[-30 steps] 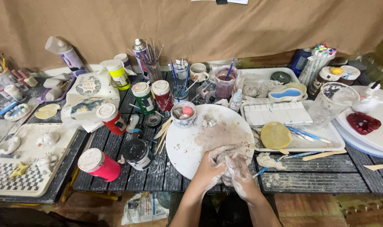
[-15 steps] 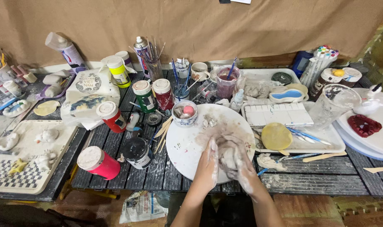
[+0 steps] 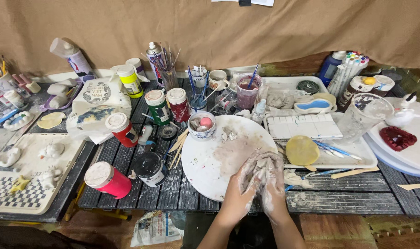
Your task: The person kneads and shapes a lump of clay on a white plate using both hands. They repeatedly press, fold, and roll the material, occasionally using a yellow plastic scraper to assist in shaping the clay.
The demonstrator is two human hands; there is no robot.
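Your left hand (image 3: pixel 243 184) and right hand (image 3: pixel 271 180) have closed again around the clay lump (image 3: pixel 261 165), probably squeezing it, above the white round board (image 3: pixel 210 161).

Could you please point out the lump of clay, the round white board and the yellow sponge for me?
Lump of clay (image 3: pixel 264 167), head view, grey top between the hands.
Round white board (image 3: pixel 205 161), head view, bare left part.
Yellow sponge (image 3: pixel 302 150), head view, middle of its face.
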